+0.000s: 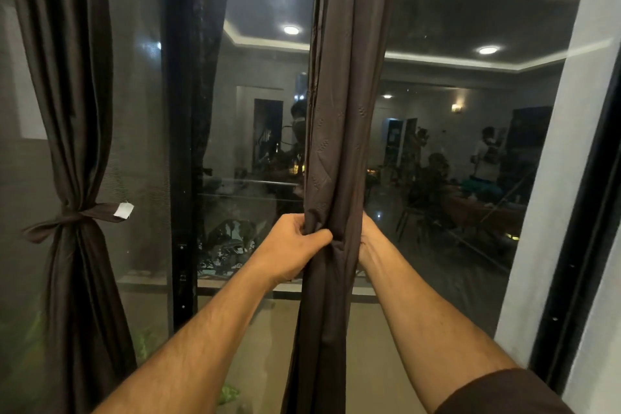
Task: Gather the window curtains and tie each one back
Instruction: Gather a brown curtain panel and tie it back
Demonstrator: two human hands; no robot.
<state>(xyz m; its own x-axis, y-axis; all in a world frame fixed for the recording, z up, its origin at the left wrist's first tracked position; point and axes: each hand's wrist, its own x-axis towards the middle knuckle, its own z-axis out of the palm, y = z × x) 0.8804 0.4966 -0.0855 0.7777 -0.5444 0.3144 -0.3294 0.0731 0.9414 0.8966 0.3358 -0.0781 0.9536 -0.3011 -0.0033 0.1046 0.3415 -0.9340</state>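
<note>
The gathered curtain (pixel 339 151) is held between both hands before the window glass (pixel 453 131): clenched by the left hand (pixel 295 247), gripped from behind by the right hand (pixel 368 239).

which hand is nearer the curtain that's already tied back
Left. The left hand grips the middle curtain on the side facing the tied curtain; the right hand is behind its far side.

Dim indoor light, 2 ceiling lamps (pixel 291 30) glaring in window glass (pixel 437 131), edges bowed
</note>
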